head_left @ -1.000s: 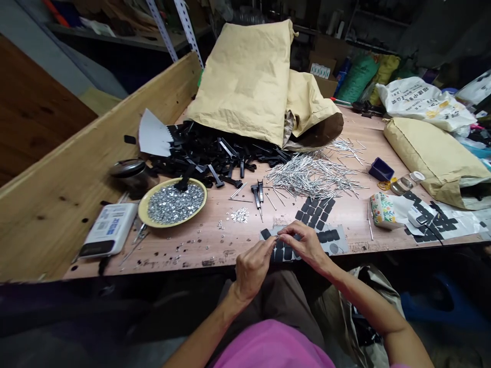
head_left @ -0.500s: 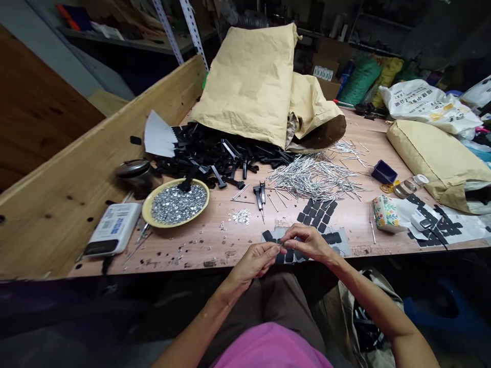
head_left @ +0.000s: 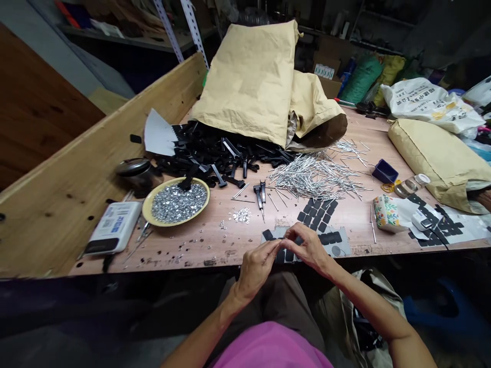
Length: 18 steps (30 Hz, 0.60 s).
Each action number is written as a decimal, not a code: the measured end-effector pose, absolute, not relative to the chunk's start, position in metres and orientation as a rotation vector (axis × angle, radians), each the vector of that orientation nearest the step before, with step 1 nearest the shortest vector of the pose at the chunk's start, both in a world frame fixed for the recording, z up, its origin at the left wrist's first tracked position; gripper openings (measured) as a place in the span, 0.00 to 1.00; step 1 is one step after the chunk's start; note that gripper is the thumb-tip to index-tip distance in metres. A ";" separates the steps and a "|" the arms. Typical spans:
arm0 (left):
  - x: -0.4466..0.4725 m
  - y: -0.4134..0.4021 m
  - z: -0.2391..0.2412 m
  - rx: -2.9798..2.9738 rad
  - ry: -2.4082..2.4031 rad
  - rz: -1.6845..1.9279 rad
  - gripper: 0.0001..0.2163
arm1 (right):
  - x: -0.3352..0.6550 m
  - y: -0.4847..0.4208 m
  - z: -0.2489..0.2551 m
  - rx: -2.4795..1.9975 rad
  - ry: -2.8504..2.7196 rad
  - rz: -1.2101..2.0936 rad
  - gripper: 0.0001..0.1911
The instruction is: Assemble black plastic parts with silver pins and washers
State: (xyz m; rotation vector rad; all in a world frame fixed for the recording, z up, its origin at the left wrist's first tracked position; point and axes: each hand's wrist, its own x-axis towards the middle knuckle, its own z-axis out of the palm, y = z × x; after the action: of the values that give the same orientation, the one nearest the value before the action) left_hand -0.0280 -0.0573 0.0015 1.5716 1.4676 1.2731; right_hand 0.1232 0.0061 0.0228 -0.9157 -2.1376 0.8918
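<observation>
Hands: left hand [head_left: 256, 266] and right hand [head_left: 309, 246] meet fingertip to fingertip just above the near edge of the table [head_left: 215, 236].
Fingers: both sets are pinched together; whatever sits between them is too small to tell.
Sheet: a grey sheet [head_left: 345, 244] carrying black pads [head_left: 332, 237] lies flat at the near edge, partly under the right hand.
Middle: a heap of pins [head_left: 314, 176] lies beyond the sheet; black parts [head_left: 215, 153] spill from under a paper sack [head_left: 249, 76] behind it.
Left side: a yellow plate [head_left: 145, 207] heaped with washers [head_left: 174, 202], and a white box [head_left: 113, 227] just beside it.
Right side: a flowered cup [head_left: 384, 212] stands near the sheet.
</observation>
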 end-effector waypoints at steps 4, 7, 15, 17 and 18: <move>-0.030 -0.054 0.001 1.536 1.462 1.284 0.14 | 0.126 0.008 0.027 -0.887 -2.061 1.066 0.18; -0.029 -0.053 0.002 1.512 1.451 1.268 0.14 | 0.127 0.011 0.029 -0.864 -2.070 1.070 0.18; -0.023 -0.055 0.008 1.261 1.419 1.260 0.11 | 0.122 0.008 0.022 -1.154 -2.229 0.665 0.21; -0.022 -0.051 0.010 0.990 1.322 1.298 0.13 | 0.122 0.004 0.021 -1.234 -2.081 0.777 0.21; -0.021 -0.048 0.010 0.851 1.246 1.323 0.14 | 0.122 0.001 0.020 -1.240 -1.988 0.900 0.20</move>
State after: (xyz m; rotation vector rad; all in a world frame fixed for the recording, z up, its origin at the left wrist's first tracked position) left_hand -0.0207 -0.0481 0.0102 0.8507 1.2461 1.3233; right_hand 0.1216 0.0011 0.0199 -1.2395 -1.9880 0.8998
